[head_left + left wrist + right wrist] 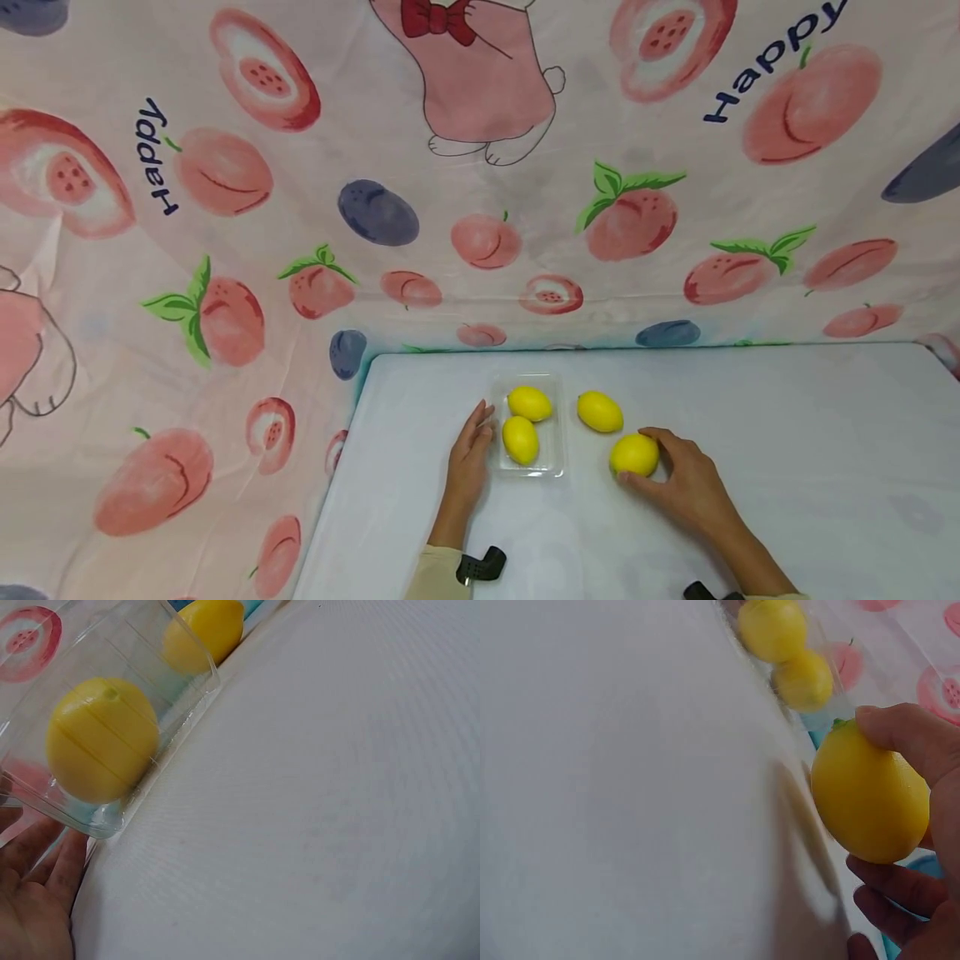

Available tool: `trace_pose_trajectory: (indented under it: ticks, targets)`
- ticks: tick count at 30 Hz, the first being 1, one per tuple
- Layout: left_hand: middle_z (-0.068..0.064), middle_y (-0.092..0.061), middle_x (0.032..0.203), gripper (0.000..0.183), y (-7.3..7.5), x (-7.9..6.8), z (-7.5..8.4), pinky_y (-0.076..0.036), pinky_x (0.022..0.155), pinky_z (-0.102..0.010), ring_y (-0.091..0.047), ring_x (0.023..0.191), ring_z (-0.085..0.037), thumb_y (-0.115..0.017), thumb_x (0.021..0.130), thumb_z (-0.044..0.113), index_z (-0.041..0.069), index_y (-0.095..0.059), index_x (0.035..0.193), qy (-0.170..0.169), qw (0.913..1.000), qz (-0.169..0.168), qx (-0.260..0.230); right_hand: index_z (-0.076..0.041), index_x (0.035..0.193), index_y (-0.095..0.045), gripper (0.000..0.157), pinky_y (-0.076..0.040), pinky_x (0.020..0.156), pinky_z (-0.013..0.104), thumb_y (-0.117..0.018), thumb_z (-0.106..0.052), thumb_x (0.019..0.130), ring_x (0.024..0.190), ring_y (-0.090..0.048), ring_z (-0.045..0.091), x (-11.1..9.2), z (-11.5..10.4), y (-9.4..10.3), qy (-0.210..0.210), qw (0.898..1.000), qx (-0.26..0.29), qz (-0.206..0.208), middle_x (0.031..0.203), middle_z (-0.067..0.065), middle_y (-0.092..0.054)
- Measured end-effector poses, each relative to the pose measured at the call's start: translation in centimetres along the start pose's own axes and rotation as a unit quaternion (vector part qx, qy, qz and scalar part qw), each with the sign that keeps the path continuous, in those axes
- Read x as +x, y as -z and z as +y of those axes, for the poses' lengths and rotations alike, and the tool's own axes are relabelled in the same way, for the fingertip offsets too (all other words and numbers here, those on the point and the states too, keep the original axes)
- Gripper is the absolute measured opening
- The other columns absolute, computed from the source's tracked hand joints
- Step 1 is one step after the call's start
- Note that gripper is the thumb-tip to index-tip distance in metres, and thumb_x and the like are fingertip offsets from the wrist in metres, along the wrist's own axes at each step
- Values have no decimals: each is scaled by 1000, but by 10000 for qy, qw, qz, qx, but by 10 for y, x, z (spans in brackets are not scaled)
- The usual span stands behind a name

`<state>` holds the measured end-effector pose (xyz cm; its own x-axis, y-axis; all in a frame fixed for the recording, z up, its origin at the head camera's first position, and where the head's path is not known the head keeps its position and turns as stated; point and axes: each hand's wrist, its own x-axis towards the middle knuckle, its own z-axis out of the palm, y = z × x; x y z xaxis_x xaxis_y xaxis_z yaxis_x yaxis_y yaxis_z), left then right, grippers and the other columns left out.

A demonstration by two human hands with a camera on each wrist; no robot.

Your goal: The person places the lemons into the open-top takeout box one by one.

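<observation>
My right hand point(693, 483) pinches a yellow lemon point(633, 455) between thumb and fingers, and the right wrist view shows the thumb near its green stem end point(870, 791). Just behind and left of it, another lemon point(600, 412) lies on the white table. Two more lemons sit in a clear plastic tray point(551, 462), one point(529, 403) at the back and one point(521, 440) in front. My left hand point(470, 454) is at the tray's left side with fingers extended, fingertips right at its wall; the left wrist view shows the fingers point(67, 870) by the tray's corner.
A white-covered table point(825, 433) extends to the right and toward me. A pink cloth point(465, 192) printed with fruit hangs behind the table and along its left side. Each wrist wears a black camera mount, such as the left one point(482, 565).
</observation>
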<state>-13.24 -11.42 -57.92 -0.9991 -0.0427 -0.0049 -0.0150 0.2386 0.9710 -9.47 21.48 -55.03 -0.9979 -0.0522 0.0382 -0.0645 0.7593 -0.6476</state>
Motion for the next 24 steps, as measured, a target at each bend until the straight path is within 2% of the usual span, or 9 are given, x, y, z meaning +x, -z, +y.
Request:
trace_pose_trajectory:
  ticks: [5, 8, 12, 17, 20, 24]
  targets:
    - [1, -54, 153, 48, -1, -1, -2, -44, 116, -35, -56, 135, -23, -44, 110, 25, 22, -40, 158, -141, 9999, -11, -12, -11, 135, -59, 80, -50, 92, 61, -83, -59, 76, 114, -60, 38, -1, -8, 1, 143, 9998, 111, 67, 131, 18, -65]
    - [2, -54, 153, 48, -1, -1, -2, -44, 116, -40, -56, 135, -23, -44, 110, 27, 22, -40, 158, -231, 9997, -42, -28, -13, 137, -59, 80, -50, 90, 58, -84, -60, 76, 113, -59, 36, 0, -14, 2, 138, 9998, 137, 78, 129, 17, -65]
    - [4, -53, 153, 49, -2, -1, -2, -43, 117, -41, -56, 135, -21, -43, 110, 28, 22, -38, 159, -188, 9998, -92, 10, -13, 139, -54, 82, -50, 89, 56, -86, -55, 76, 109, -59, 35, 5, -22, 3, 76, 9996, 240, 115, 124, 17, -65]
    - [6, -53, 152, 49, 0, -2, -1, -43, 117, -42, -56, 135, -20, -43, 110, 27, 23, -39, 158, -98, 9999, -49, 21, -11, 138, -51, 83, -51, 96, 58, -87, -52, 75, 110, -59, 34, 16, -34, 2, 96, 9983, 571, 74, 122, 16, -64]
    - [3, -54, 152, 48, 1, -1, -1, -43, 117, -40, -56, 136, -22, -43, 110, 25, 22, -40, 158, -164, 9998, -50, -42, -12, 139, -53, 83, -49, 99, 60, -88, -51, 75, 113, -59, 34, 22, -39, -1, 242, 9969, 737, 132, 123, 14, -64]
    - [0, -54, 152, 48, 2, -1, -3, -44, 115, -29, -56, 136, -24, -43, 111, 24, 22, -40, 158, -218, 9997, -93, -102, -15, 140, -55, 81, -49, 99, 60, -90, -47, 75, 114, -58, 32, 29, -46, -6, 478, 9947, 883, 216, 124, 10, -65]
